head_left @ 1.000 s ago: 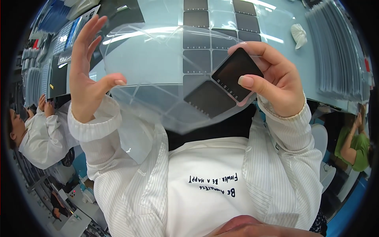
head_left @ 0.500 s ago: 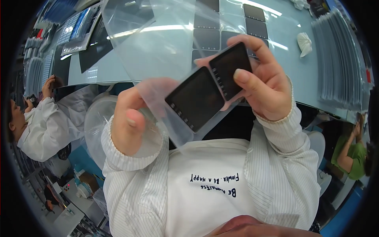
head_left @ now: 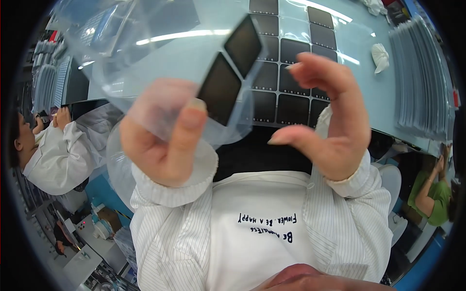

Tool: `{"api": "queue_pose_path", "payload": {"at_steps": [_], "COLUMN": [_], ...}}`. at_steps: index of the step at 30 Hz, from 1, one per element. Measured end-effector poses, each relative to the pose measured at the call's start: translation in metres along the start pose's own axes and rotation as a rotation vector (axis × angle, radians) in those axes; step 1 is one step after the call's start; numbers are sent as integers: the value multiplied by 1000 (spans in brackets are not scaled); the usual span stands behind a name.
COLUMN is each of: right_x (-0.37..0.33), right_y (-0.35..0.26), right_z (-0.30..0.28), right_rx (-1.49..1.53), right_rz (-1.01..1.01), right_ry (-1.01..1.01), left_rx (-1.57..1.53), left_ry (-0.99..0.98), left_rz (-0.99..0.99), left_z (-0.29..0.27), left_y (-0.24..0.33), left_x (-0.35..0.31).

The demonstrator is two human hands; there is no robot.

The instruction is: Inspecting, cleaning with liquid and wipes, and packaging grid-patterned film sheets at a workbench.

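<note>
At eleven o'clock from my chest (head_left: 259,208), my left hand (head_left: 162,136) pinches a limp, see-through plastic sheet (head_left: 239,119) bearing two dark panels (head_left: 221,89), slanted like diamonds, just beside each other. At one o'clock, my right hand (head_left: 337,136) curves wide and empty.

A plain white cotton-look T-shirt (head_left: 257,203) bears black lettering (head_left: 290,237). Flanking the T-shirt hangs an open white overshirt (head_left: 170,247) with thin dark pinstripes, its long sleeves ending in gathered white cuffs (head_left: 187,195).
</note>
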State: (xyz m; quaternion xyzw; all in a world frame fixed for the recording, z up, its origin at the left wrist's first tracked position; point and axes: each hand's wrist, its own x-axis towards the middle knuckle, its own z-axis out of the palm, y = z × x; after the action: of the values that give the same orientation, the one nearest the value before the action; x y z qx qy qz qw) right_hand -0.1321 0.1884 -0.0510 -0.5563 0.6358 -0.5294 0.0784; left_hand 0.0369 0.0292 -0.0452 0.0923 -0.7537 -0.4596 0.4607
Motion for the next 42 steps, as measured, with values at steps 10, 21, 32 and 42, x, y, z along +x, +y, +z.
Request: {"api": "queue_pose_path", "payload": {"at_steps": [10,21,32,42], "right_x": [0,1,-7,-10], "right_y": [-12,-23,-14,-14], "right_z": [24,27,34,21], "right_rx": [50,313,788,793], "right_rz": [46,206,175,250], "right_ry": [-100,-72,43,-54], "left_rx": [12,-102,47,-168], "left_ry": [-309,-322,-262,-304], "left_rz": [43,18,-9,-255], "left_z": [20,20,25,21], "left_y": [10,14,22,26], "left_x": [3,6,-1,-3]}}
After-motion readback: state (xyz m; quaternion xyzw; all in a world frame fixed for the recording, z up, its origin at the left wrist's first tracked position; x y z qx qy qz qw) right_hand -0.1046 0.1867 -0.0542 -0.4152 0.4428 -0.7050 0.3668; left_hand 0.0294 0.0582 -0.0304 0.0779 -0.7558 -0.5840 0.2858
